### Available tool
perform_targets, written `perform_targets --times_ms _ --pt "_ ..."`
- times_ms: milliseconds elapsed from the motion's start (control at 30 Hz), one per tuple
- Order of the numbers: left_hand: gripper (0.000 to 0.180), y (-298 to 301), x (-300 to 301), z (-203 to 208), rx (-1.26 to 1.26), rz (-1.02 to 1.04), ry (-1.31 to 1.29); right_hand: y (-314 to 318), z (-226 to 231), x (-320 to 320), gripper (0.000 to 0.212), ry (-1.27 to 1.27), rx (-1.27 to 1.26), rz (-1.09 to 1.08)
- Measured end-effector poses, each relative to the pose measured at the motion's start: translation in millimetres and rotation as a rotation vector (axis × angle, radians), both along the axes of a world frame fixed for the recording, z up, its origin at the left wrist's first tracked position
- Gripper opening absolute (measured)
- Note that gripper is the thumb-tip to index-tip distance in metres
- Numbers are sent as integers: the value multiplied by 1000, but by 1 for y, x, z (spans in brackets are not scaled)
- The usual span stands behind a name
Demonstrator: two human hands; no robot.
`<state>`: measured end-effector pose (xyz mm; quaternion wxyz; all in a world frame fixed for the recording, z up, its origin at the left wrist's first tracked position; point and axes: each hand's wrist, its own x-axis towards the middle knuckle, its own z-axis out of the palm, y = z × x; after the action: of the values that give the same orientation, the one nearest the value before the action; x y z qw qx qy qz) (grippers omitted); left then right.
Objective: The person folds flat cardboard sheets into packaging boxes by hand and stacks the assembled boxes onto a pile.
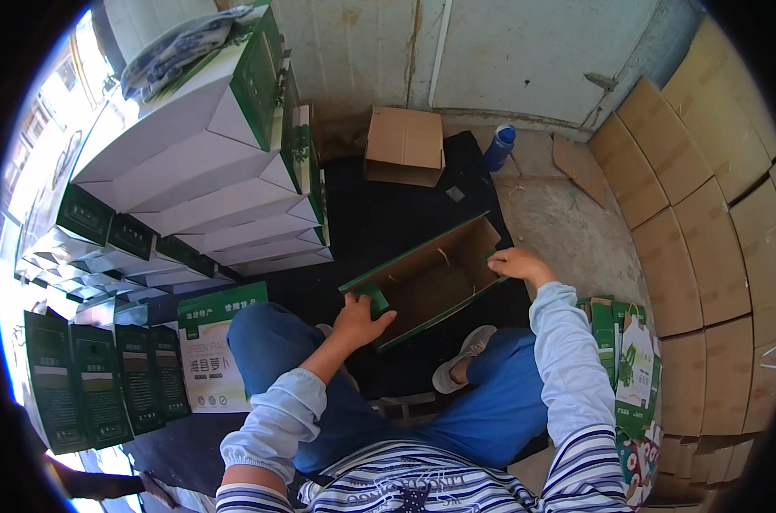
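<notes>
An open cardboard box (435,278), brown inside with green edges, stands on the black mat between my knees, its open top toward me. String loops show on its inner walls. My left hand (364,323) is closed on the green end flap (373,297) at the box's left end, with the thumb apart to the right. At the right end, the fingers of my right hand (521,264) pinch the edge of the opposite flap. Part of each fingertip is hidden behind the cardboard.
White and green boxes (243,184) are stacked at left, with more green boxes (97,385) below. Brown cartons (696,256) wall the right side. A small carton (403,147) and a blue bottle (499,149) stand ahead. Flattened green packaging (631,368) lies right. Another person's hand (155,491) shows lower left.
</notes>
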<state>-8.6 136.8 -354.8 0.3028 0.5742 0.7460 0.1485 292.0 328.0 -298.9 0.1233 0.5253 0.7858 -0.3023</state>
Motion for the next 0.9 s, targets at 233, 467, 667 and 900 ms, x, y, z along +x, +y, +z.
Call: perform_targets --times_ms 233,467,667,900 --pt "52 31 2 0 174 24 30 17 -37 21 23 313 49 -525" --pt "46 51 -13 -11 181 28 51 22 -59 32 16 559 106 -847" --pt "44 51 -12 -10 146 32 103 19 -63 35 45 464 -97 -616" --pt "49 57 -10 19 591 150 372 13 -48 10 57 -162 205 -216"
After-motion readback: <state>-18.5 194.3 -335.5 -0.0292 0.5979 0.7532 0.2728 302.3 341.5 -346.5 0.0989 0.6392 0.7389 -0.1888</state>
